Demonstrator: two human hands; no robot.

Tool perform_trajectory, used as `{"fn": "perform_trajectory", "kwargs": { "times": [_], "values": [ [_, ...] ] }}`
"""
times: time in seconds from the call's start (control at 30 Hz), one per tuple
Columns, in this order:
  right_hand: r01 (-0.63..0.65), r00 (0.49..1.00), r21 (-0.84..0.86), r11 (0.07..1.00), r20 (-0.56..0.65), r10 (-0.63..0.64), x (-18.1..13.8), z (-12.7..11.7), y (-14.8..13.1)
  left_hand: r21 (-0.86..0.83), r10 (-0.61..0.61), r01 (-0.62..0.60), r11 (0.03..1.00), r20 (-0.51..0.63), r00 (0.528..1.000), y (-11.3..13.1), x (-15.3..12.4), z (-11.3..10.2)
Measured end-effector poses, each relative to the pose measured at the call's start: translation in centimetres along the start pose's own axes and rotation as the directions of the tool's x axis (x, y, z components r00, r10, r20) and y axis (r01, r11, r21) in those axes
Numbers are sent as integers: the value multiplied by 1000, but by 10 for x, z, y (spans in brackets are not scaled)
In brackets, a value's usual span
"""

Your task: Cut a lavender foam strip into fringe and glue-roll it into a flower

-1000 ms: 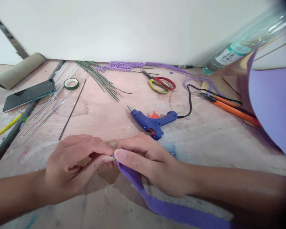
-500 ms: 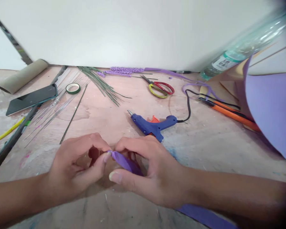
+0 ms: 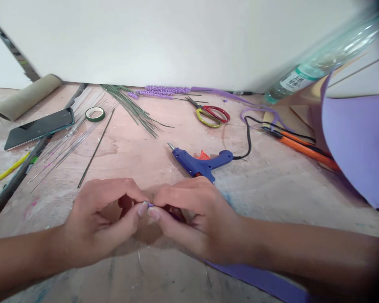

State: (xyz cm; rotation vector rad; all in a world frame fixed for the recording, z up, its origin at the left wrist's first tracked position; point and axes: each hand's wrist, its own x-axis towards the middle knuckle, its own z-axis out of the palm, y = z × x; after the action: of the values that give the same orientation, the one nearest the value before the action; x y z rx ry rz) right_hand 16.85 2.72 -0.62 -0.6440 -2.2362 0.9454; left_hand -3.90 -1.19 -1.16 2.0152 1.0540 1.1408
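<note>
Clearly, the left hand (image 3: 102, 225) and right hand (image 3: 192, 221) pinch the purple strip (image 3: 259, 280) close together at near centre, its loose length near right; small, even twists should probably keep the end tight.

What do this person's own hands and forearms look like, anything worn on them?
Each grip is a bare hand: neither the left hand nor the right hand wears a glove, and no ring, watch or bracelet shows. No sleeve covers the visible forearms. Both thumbnails show.
</note>
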Motion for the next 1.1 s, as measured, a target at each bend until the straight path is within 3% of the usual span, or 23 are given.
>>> {"fn": "perform_trajectory", "kwargs": {
  "times": [0.13,0.4,0.7,0.83,0.93,1.03,1.1],
  "values": [
    [118,992,-29,993,-34,-119,0,2,1,12,40,-41,999,47,998,3,3,-4],
    [27,997,-129,991,-70,-36,-1,-2,-6,52,96,-104,993,140,986,-1,4,-10],
    [150,985,-105,983,-72,-158,-2,2,0,53,156,-170,984,200,967,-2,4,-6],
    [49,996,-161,986,78,-37,2,-9,-2,46,98,-107,993,153,983,-5,3,-3],
    [-43,969,-292,955,222,112,3,-23,-8,100,-2,-3,995,56,998,-9,6,-6],
    [-30,918,-368,930,358,171,0,-37,-13,188,-89,96,978,-43,995,-16,13,-12],
    [16,925,-423,906,350,148,-4,-46,-10,198,-107,116,973,-58,993,-22,20,-16]
  ]
}}
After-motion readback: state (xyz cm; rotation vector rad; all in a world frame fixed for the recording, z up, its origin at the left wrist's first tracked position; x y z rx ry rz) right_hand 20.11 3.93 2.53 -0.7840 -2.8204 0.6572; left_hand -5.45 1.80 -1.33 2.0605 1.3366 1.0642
